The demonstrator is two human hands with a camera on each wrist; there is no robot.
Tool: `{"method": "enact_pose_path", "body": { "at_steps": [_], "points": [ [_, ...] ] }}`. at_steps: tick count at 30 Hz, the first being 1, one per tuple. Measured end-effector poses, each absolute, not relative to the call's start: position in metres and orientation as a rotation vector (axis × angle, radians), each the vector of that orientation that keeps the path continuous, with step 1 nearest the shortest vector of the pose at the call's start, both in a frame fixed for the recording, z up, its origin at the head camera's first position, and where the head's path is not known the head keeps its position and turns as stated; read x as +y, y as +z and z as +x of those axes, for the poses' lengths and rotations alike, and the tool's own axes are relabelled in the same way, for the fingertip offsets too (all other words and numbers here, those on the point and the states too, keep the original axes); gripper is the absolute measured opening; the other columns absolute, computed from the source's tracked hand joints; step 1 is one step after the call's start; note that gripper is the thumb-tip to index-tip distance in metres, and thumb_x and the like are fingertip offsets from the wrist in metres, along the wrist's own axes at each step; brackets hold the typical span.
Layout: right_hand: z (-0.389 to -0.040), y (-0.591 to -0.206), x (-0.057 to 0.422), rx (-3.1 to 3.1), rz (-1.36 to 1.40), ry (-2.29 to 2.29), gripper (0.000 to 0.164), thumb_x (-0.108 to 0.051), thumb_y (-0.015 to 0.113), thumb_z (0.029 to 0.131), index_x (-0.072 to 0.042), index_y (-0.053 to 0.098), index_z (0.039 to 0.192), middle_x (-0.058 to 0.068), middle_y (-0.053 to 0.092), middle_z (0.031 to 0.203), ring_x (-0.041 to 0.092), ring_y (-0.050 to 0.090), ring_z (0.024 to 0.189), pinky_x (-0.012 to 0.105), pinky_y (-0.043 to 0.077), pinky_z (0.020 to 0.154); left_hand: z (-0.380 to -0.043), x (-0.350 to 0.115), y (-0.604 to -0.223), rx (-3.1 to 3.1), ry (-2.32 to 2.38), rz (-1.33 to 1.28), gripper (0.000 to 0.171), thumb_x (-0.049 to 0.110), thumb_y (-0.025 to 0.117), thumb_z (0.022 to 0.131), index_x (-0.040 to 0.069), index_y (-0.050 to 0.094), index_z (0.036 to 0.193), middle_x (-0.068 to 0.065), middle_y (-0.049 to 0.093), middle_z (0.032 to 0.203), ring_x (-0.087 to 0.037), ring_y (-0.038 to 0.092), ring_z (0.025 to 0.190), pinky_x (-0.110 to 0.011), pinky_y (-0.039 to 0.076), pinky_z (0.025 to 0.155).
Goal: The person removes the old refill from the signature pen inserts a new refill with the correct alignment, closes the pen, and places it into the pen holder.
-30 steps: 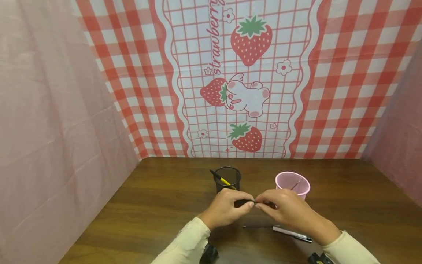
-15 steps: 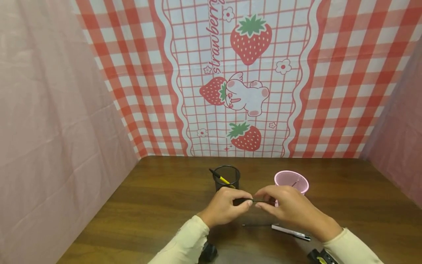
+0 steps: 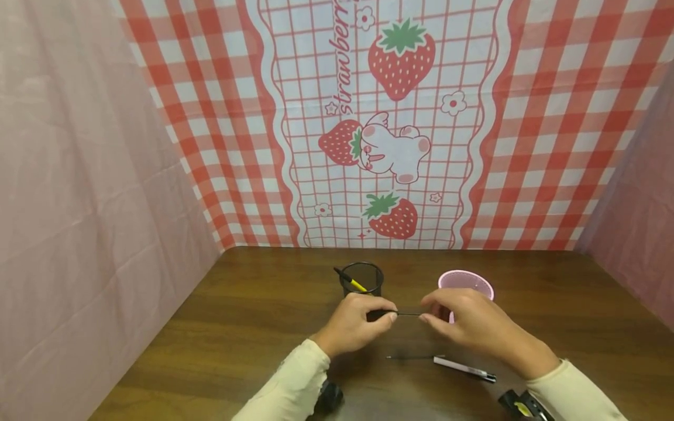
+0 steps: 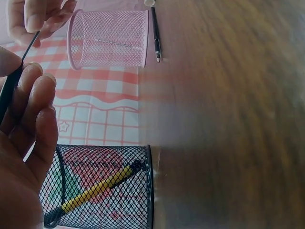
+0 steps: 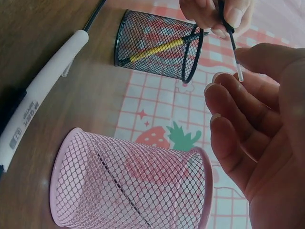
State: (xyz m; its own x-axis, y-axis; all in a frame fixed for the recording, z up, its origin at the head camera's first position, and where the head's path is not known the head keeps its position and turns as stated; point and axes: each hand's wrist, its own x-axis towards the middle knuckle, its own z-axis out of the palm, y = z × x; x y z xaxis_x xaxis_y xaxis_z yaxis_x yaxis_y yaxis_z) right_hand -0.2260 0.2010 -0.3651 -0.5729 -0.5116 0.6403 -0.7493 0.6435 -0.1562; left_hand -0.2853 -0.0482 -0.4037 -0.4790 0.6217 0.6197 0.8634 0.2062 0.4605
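Note:
My left hand (image 3: 355,327) grips a black pen barrel (image 4: 10,88) between thumb and fingers, above the table in the head view. From the barrel's end a thin dark ink refill (image 3: 408,314) stretches across to my right hand (image 3: 468,321). In the right wrist view the refill's pale end (image 5: 240,75) lies between the right thumb and fingers, which pinch it. Below the hands a white pen (image 3: 463,368) lies on the table, with a second thin refill (image 3: 411,357) at its left end.
Behind the left hand stands a black mesh cup (image 5: 121,38) with a yellow and black pen (image 5: 157,50) inside. A pink mesh cup (image 5: 205,181) holding a thin dark refill (image 5: 119,183) is behind the right hand. A strawberry-print cloth (image 3: 395,117) hangs at the table's back.
My right hand has moved right, away from the left, and a longer stretch of refill now shows between them. The left hand has shifted slightly left with the barrel.

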Motion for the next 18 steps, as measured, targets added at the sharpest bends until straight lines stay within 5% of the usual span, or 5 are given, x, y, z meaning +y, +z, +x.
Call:
{"method": "enact_pose_path", "body": {
  "at_steps": [18],
  "points": [
    [-0.2294, -0.3676, 0.1971, -2.215, 1.075, 0.548, 0.024, -0.006, 0.084, 0.075, -0.022, 0.071, 0.087, -0.020, 0.063, 0.083, -0.006, 0.054, 0.072, 0.011, 0.044, 0.063, -0.2823, -0.0477, -0.4005, -2.191, -1.091, -1.421, 0.019, 0.018, 0.064, 0.095, 0.008, 0.076, 0.105, 0.005, 0.073, 0.093, 0.005, 0.060, 0.081, -0.012, 0.049, 0.073]
  ]
}}
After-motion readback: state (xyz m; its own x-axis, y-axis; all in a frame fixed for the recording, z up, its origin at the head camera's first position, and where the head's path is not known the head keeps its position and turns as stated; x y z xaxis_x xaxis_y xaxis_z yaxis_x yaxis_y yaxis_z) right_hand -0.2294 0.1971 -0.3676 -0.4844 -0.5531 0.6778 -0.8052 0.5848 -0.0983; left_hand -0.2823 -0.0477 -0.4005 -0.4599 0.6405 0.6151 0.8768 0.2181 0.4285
